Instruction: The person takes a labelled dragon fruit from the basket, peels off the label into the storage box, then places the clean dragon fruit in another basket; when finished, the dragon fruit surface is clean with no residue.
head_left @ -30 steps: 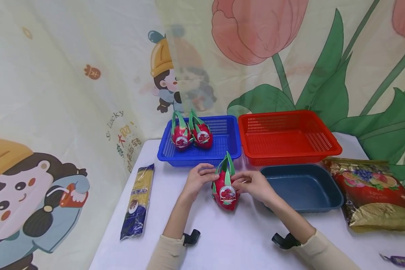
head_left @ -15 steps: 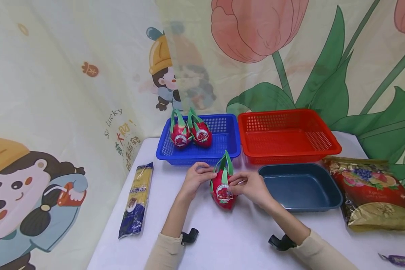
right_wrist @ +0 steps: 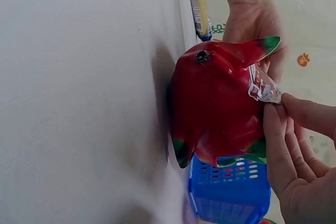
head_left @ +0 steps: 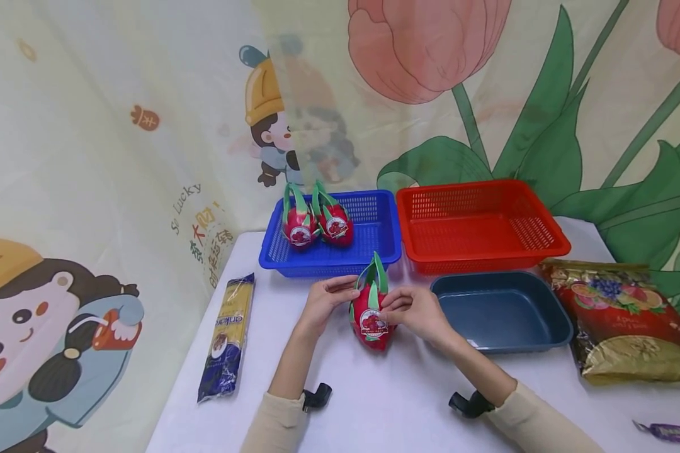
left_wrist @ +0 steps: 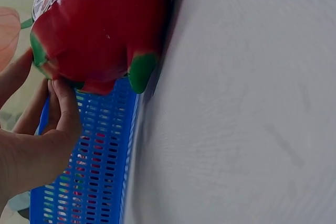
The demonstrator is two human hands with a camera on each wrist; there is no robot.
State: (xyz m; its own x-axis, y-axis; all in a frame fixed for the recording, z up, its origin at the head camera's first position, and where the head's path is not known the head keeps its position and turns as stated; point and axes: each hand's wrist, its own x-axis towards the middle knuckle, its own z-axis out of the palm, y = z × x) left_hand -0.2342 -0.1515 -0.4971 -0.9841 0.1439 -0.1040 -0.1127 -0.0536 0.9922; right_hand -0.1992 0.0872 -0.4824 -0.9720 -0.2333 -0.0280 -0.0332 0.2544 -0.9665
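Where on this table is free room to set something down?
Free: between packet and left sleeve; between right sleeve and candy; between both sleeves. Crowded: around dragon fruit, left hand and right hand; among red basket, tray and bag.

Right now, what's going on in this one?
A person is handling a dragon fruit on the white table: the left grip holds its side, and the right grip pinches at the edge of its label. Two more dragon fruits lie in the blue basket behind it, with the red basket alongside.
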